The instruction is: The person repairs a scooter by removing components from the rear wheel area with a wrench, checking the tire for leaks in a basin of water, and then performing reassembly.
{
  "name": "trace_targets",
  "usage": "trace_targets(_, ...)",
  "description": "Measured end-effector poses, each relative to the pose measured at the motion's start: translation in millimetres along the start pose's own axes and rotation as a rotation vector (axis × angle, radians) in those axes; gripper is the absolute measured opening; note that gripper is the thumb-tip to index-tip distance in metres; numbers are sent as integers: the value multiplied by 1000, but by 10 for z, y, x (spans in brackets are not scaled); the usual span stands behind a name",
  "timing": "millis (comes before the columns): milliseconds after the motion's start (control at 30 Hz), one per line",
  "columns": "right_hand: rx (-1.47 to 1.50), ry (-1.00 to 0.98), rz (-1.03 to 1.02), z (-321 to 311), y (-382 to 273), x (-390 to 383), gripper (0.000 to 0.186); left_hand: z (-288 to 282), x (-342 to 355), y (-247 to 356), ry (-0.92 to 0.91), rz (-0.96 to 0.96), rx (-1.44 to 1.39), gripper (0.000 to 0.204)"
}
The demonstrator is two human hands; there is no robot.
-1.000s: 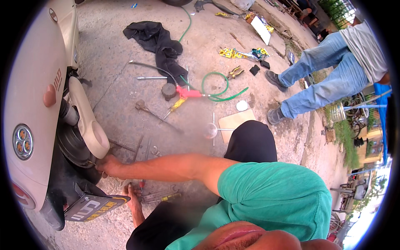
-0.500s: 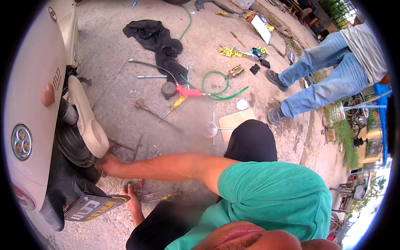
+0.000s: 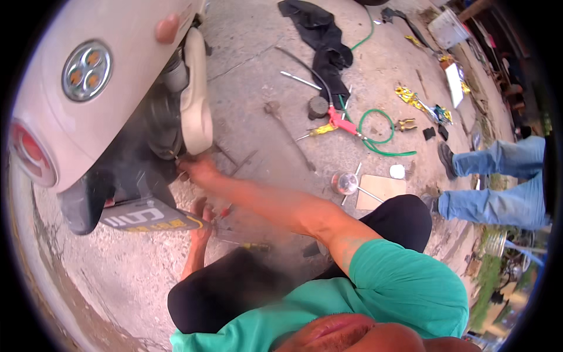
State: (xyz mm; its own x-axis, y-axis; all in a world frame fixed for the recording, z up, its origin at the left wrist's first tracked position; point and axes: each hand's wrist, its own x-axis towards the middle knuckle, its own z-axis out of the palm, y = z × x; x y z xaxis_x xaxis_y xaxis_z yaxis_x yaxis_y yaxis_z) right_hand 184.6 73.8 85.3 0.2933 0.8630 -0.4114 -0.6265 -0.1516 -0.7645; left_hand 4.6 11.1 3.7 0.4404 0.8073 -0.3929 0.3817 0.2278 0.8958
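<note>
A cream scooter (image 3: 132,53) fills the upper left, its dark wheel (image 3: 163,126) partly covered by a cream side arm (image 3: 196,100). My right hand (image 3: 198,170) reaches across to the lower rim of the wheel. Its fingers are closed around something small that I cannot make out; a thin brass-coloured piece shows just above them. Lower down, beside the dark plate (image 3: 143,216) on the scooter's tail, is my left hand (image 3: 201,212), its fingers apart and apparently holding nothing. Near it lies a red-handled tool (image 3: 226,210). My left forearm is mostly hidden behind my knee.
Across the concrete lie a long metal bar (image 3: 291,136), a red air gun (image 3: 342,121) with a green hose (image 3: 392,132), pliers (image 3: 406,124), a dark cloth (image 3: 328,44) and a cardboard sheet (image 3: 384,186). A person in jeans (image 3: 498,205) stands at the right.
My view has turned, so the scooter and tools now appear farther right. My right hand stays at the wheel and my left remains low beside the plate.
</note>
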Motion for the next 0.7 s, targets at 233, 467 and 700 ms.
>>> trace_targets(233, -55, -46, 124, -26, -26, 19, 18, -65, 4, 576, 41, 453, 393, 47)
trace_targets(467, -39, -121, 134, -92, -69, -42, 17, 48, -520, 1270, -366, 296, 878, 51)
trace_targets(700, 56, -163, 163, -162, -41, 67, 16, 392, -973, 2480, -539, 264, 921, 43)
